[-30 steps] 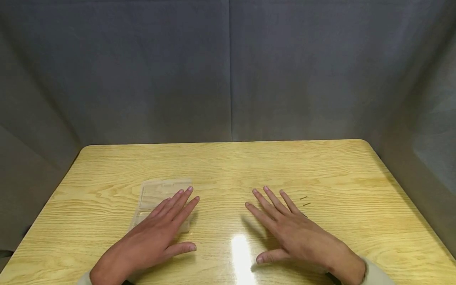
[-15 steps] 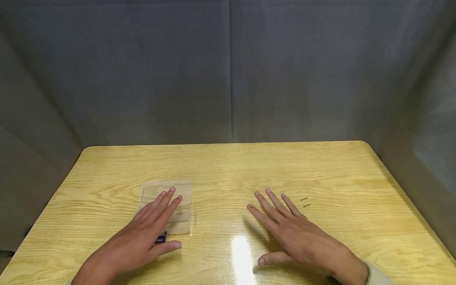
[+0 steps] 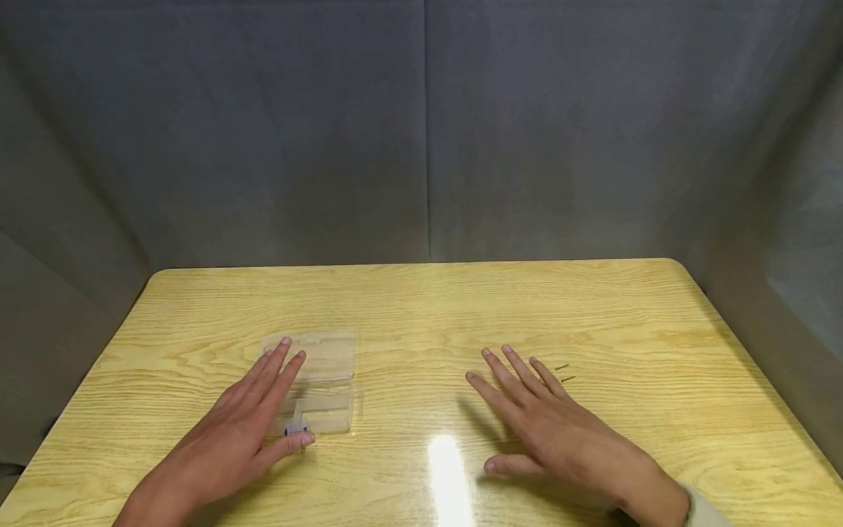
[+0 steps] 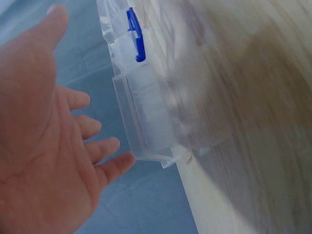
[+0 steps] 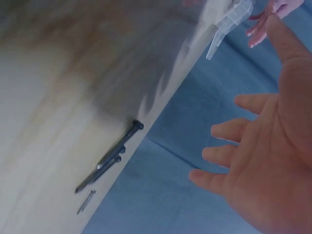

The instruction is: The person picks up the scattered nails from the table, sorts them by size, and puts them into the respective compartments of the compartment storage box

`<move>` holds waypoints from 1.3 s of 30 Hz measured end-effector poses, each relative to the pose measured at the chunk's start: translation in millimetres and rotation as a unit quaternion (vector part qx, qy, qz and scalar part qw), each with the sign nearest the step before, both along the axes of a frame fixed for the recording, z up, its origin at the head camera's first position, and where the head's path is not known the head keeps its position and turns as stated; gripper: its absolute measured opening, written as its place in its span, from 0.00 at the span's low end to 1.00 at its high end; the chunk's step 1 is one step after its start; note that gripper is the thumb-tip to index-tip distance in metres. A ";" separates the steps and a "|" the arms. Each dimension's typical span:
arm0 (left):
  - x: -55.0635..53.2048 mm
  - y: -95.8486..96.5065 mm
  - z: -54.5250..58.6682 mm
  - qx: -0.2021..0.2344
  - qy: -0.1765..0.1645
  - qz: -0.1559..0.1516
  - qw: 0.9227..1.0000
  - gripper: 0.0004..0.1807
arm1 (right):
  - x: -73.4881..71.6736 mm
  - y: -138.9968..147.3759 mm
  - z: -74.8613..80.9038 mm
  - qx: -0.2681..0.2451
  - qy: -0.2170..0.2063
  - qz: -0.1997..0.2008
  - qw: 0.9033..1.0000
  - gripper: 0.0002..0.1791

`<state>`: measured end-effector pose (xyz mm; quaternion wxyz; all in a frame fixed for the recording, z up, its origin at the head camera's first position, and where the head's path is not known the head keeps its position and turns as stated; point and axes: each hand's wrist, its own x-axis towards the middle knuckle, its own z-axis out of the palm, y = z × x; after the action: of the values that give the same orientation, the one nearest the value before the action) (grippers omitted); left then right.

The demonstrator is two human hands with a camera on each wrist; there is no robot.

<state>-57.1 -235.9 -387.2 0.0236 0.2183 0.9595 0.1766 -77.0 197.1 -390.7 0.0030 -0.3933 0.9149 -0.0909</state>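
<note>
at eight o'clock on the head view's dial, your left hand (image 3: pixel 220 432) hangs palm down, overlapping the left side of a clear plastic case (image 3: pixel 332 362), fingers stretched forward and thumb spread toward three o'clock. its grip is released and it grasps nothing. in the left wrist view your little fingertip lines up with a corner of the case, though from that angle it is hard to judge whether the two touch. the case lies unfolded on the wood-grain table (image 3: pixel 421 315), between seven and eight o'clock, one half beyond the other. a small blue piece (image 4: pixel 140 48) sits at the near half, close by your thumb tip in the head view.

between four and five o'clock, your right hand (image 3: pixel 560 443) is likewise released, palm down above the table, straight fingers fanned apart and holding nothing. a pale sleeve (image 3: pixel 705 505) shows at its wrist. beside its little finger, at about twelve o'clock from the hand's middle, lie slim fasteners (image 3: pixel 568 378); the right wrist view gives you several dark ones close together, with a smaller one at their seven o'clock. near six o'clock, a bright glare (image 3: pixel 449 476) marks the table between your hands.
</note>
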 end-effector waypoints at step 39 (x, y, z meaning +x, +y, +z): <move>3.1 -19.9 -11.3 -0.005 -0.010 0.110 0.994 0.57 | -0.5 36.1 7.8 0.019 0.025 -0.028 0.999 0.46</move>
<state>-54.0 -255.7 -398.5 0.0149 0.1091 0.9782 0.1761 -77.5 233.2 -382.8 -0.0154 -0.3695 0.9269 -0.0634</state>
